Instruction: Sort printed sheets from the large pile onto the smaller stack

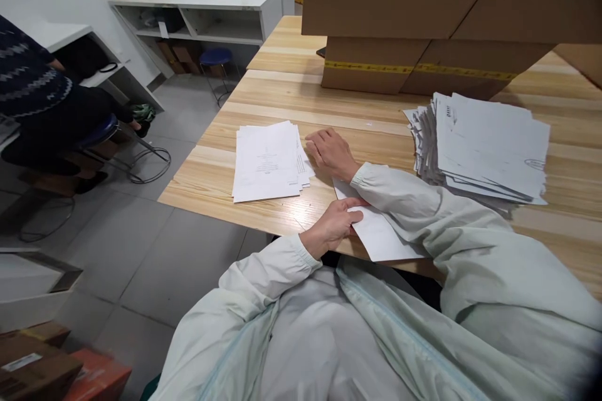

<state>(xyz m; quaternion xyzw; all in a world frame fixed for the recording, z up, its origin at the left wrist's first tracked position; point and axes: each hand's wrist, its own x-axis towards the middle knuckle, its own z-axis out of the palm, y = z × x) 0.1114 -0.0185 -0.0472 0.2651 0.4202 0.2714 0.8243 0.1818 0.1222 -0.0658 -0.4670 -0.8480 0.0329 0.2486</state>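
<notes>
My left hand [335,223] is closed at the left edge of a white envelope [388,235], with the thumb on top. This flat envelope lies at the table's front edge, partly covered by my right forearm. My right hand [332,153] is just beyond it, palm down over the table, fingers loosely bent and slightly apart. Its fingertips are beside the right edge of a small stack of printed sheets [268,163]; whether they touch the lowest sheets I cannot tell. The right thumb is hidden.
A tall, uneven pile of white envelopes [491,144] stands to the right on the wooden table [221,144]. Large cardboard boxes [376,62] rise behind it. At left, a person [42,94] sits on a stool. More boxes [37,363] lie on the floor at lower left.
</notes>
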